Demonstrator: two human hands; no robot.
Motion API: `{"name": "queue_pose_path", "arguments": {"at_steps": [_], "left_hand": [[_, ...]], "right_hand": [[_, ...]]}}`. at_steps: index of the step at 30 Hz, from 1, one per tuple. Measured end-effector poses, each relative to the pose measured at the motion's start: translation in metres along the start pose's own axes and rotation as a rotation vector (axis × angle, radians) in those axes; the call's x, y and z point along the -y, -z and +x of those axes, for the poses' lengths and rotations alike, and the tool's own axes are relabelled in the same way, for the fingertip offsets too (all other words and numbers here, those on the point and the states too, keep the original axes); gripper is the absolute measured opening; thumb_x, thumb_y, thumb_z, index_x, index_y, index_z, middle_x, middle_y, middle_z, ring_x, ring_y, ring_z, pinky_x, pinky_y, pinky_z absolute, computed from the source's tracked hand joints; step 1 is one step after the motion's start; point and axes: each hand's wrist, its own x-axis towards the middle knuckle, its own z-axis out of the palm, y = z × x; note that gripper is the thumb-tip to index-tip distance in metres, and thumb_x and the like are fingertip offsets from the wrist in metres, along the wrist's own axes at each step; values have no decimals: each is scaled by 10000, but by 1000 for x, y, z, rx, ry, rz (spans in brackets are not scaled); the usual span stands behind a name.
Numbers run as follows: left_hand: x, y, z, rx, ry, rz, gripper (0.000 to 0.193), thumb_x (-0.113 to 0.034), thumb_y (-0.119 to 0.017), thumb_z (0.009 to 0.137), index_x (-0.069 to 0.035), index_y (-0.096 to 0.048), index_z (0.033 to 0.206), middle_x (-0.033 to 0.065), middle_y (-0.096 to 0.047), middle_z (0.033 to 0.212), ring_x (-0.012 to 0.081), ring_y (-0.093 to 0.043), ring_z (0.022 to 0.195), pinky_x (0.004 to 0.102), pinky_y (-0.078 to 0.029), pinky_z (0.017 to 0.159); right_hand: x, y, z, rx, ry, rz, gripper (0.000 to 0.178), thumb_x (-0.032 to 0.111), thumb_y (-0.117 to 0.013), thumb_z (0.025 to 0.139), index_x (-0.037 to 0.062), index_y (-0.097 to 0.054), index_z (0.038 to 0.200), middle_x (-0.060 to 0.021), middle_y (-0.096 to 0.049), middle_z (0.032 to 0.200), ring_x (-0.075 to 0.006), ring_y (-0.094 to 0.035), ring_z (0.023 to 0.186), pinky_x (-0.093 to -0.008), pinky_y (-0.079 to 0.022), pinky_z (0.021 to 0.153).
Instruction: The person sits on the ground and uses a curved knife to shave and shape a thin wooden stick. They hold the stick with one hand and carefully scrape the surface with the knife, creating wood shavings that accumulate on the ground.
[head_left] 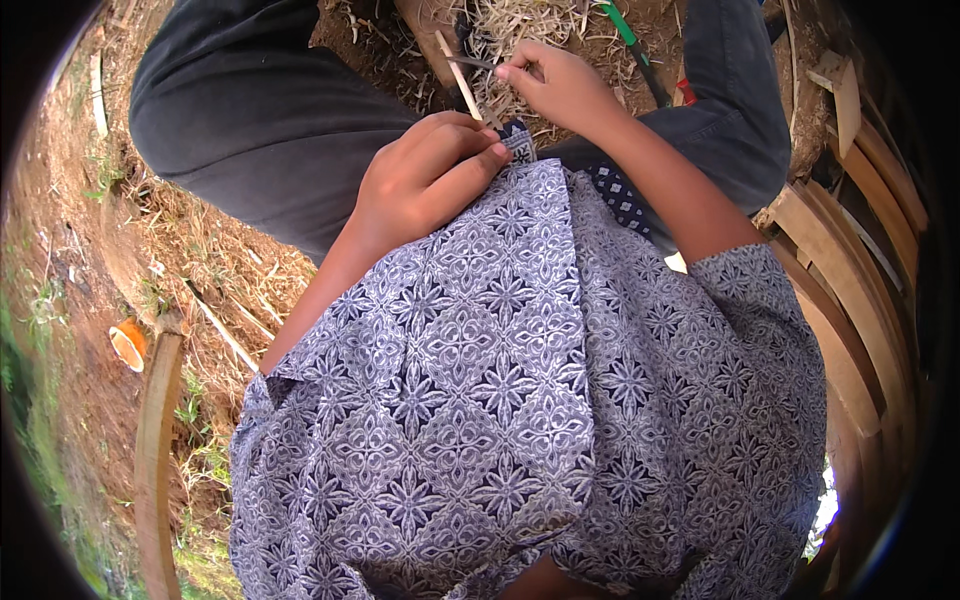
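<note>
The person's left hand (pixel 432 178) is curled closed on the near end of a pale wooden stick (pixel 466 88), which slants up and away between the bent knees. The right hand (pixel 562 92), just right of the stick, pinches a thin dark blade (pixel 482 65) laid across the stick's upper part. Beyond the stick lies a wooden block (pixel 424 35); beyond and to its right, curled wood shavings (pixel 515 22). Farther right of it lies a green-handled tool (pixel 622 27).
</note>
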Motion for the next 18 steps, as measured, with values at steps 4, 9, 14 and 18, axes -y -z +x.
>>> {"name": "queue_pose_path", "arguments": {"at_steps": [4,9,14,18], "left_hand": [[0,0,-1,3,23,-21,274,-36,-793,690,32,-746,951,122,-695,909,278,-720,935,355,-605,791],[3,-2,0,-240,178,-13,256,95,-853,735,-1,-677,894,134,-712,930,209,-732,833,271,-603,697],[-1,12,-12,-206,264,128,260,38,-881,738,-22,-650,842,104,-683,865,209,-702,755,303,-567,620],[-1,10,-25,-151,269,134,248,43,-873,742,-22,-657,846,99,-667,839,214,-682,710,313,-548,591]], "right_hand": [[-47,-25,37,-129,-59,9,320,422,-679,985,102,-696,989,-20,-543,663,-125,-537,602,-333,-455,579],[-40,-3,29,-46,-237,300,360,462,-656,1001,108,-668,1060,18,-576,697,-74,-560,636,-276,-449,559],[8,24,-8,57,-124,362,363,462,-689,969,108,-688,1053,4,-607,670,-90,-548,563,-299,-439,544],[25,19,-26,196,43,395,291,383,-639,1034,95,-654,1067,47,-564,697,-37,-509,630,-249,-400,558]]}}
